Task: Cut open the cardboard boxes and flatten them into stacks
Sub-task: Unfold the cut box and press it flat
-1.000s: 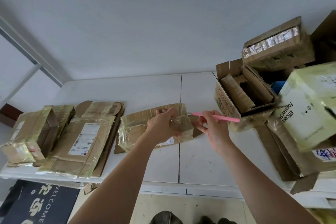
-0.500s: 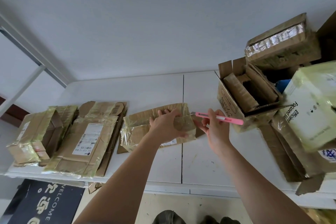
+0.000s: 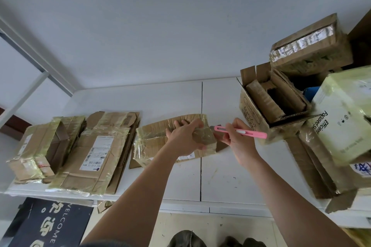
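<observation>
at table centre: box gripped, cutter at its right end

on the white table [image 3: 170, 98], dead centre, the left hand [image 3: 183, 139] grips the taped cardboard box [image 3: 152, 142], fingers curled over its far top edge, thumb wrapped round the right end. box lies under and at 9 o'clock of that hand, long side across the table. right hand [image 3: 237, 142] at 3 o'clock of the box, fingers closed round a pink box cutter [image 3: 241, 131]; cutter tip points to 9 o'clock and sits right at the box's upper right corner, just beside the left fingers. cannot tell if the blade touches the tape. flattened cardboard stack [image 3: 98, 152] at 9 o'clock, near the box; smaller taped stack [image 3: 40, 146] further out at 9. open carton [image 3: 267, 104] and piled boxes [image 3: 309, 46] at 2 to 3 o'clock.
</observation>
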Motion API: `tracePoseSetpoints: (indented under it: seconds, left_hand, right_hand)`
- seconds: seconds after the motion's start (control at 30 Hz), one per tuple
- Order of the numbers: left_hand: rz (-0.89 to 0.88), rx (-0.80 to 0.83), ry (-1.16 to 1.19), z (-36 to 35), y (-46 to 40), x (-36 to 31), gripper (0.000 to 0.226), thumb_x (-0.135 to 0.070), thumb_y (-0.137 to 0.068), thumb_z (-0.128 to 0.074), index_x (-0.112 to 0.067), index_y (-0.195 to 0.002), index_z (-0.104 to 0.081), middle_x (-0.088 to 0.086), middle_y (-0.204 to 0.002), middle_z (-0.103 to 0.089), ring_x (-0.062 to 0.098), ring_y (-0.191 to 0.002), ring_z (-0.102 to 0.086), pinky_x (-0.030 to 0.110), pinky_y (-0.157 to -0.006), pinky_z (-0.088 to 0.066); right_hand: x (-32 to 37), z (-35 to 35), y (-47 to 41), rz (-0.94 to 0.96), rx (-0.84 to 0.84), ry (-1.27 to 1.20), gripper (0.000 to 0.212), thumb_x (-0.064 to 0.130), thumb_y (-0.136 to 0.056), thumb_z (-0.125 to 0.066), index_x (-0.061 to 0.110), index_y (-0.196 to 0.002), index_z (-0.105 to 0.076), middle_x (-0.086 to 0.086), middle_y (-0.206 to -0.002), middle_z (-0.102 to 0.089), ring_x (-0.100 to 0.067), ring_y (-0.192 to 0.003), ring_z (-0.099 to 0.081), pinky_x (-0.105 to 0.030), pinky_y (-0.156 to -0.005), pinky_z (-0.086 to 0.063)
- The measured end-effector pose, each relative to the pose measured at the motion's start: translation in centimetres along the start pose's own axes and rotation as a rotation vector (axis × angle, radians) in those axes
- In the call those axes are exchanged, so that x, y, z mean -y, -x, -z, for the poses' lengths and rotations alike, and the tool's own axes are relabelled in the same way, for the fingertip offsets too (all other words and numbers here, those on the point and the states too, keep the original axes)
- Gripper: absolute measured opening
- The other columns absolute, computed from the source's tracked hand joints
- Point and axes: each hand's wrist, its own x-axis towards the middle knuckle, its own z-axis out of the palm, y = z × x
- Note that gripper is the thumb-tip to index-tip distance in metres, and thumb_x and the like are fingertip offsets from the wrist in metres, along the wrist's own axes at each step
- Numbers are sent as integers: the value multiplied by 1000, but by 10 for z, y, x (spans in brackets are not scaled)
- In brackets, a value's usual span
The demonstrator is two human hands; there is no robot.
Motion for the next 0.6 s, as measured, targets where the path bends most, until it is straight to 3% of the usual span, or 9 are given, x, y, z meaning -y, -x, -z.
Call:
tracePoseSetpoints:
  seconds: [0.2, 0.27, 0.4, 0.6]
  left_hand:
    - [-14, -4, 1, -2, -1, 2, 54, -42, -77, -78, -42, -117, -41, 10, -143, -42, 36, -141, -23, 63, -114, -9]
    - [-19, -11, -1, -2, -1, 2, 55, -42, -77, -78, -42, -117, -41, 10, -143, -42, 36, -141, -24, 63, -114, -9]
    - [-23, -18, 2, -2, -1, 1, 55, -41, -77, -79, -41, -117, -41, 10, -142, -43, 34, -138, -28, 62, -114, -10]
    - [-34, -30, 15, -4, -2, 4, 56, -40, -77, -79, -40, -117, -40, 11, -141, -41, 33, -136, -29, 62, -114, -9]
  right_hand:
    - [-1, 13, 8, -50, 44, 6, 38, -7, -97, -48, 9, -65, -34, -9, -52, -37, -38, -80, -65, -45, -83, -59]
    - [-2, 14, 8, -56, 21, 16, 37, -7, -97, -47, 8, -65, -35, -8, -52, -35, -41, -80, -62, -43, -81, -60]
    - [-6, 5, 8, -99, -123, -90, 39, -5, -96, -48, 10, -62, -36, -7, -45, -33, -22, -48, -44, -50, -80, -59]
    - [-4, -4, 8, -100, -257, -151, 33, 1, -99, -48, 11, -68, -40, -2, -45, -37, -10, -42, -46, -46, -79, -61]
